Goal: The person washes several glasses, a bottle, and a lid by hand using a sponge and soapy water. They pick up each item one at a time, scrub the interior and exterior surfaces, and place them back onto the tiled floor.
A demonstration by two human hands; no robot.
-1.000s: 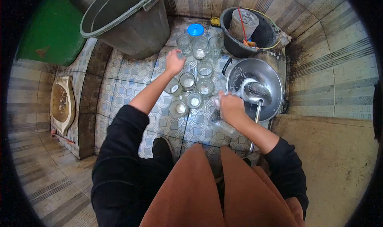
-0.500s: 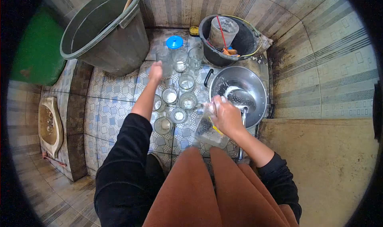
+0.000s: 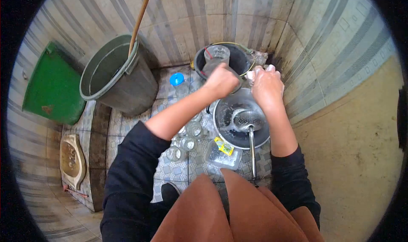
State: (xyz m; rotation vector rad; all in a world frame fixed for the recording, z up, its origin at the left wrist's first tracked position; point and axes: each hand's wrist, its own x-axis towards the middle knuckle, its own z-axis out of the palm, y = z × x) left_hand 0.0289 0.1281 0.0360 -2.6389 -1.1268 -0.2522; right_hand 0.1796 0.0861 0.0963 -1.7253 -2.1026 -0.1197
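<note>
My left hand (image 3: pixel 223 80) is closed at the far side of the metal basin (image 3: pixel 219 133), around a blurred clear glass vessel (image 3: pixel 211 66) that my fingers partly cover. Foam coats my right hand (image 3: pixel 267 86), curled over the basin's far right edge around a whitish soapy scrubber (image 3: pixel 250 75). In the basin rests a perforated metal skimmer (image 3: pixel 247 119), its long handle leaning over the near rim. Several clear glass mugs (image 3: pixel 175 153) stand on the tiles to the left, partly behind my left forearm. A blue-lidded glass jar (image 3: pixel 182 88) stands behind them.
A black tub (image 3: pixel 242 63) holding a clear container (image 3: pixel 218 52) sits against the wall. A clear plastic tray (image 3: pixel 223 159) with a yellow packet (image 3: pixel 224 146) lies near my knees. On the left are a large grey bin (image 3: pixel 131 86) with a stick and a green tub (image 3: pixel 53 89).
My left hand has moved right from the glassware to the basin's far side, bringing the vessel. My right hand has risen and shifted right, off the plastic tray. The view has tilted up.
</note>
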